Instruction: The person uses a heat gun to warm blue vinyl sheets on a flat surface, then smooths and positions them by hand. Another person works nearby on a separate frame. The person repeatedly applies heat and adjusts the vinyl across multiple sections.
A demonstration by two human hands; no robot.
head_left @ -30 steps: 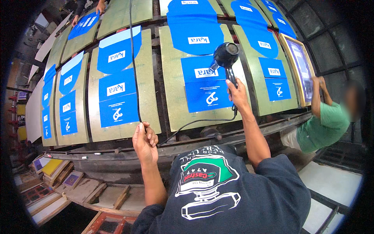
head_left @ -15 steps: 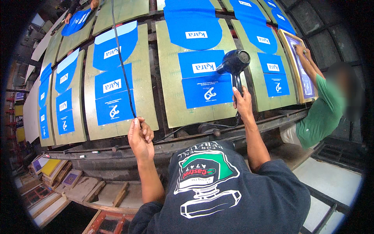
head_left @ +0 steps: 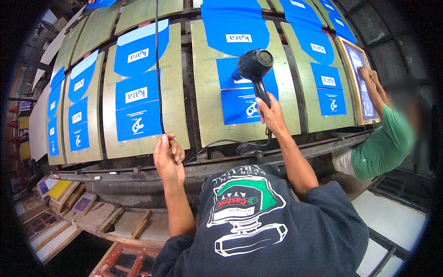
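My right hand (head_left: 272, 115) grips the handle of a black hair dryer (head_left: 254, 64), whose barrel hangs over a blue printed sheet (head_left: 237, 106) on an olive-green board (head_left: 207, 129). My left hand (head_left: 168, 157) is closed around a thin black cable (head_left: 158, 69) that runs down from the top of the view, in front of the neighbouring board's blue sheet (head_left: 137, 94). The dryer's own cord (head_left: 221, 143) loops below the boards, between my two hands.
Many more green boards with blue sheets (head_left: 76, 111) lie side by side on a curved metal bench (head_left: 138, 173). At the right a person in a green shirt (head_left: 380, 143) has both hands on a wooden-framed screen (head_left: 357, 78). Stacked wooden frames (head_left: 60, 198) sit at the lower left.
The hair dryer has moved left, from the blue sheet's right edge to over its upper middle. My left hand stays on the cable. The person at right now reaches up to the framed screen.
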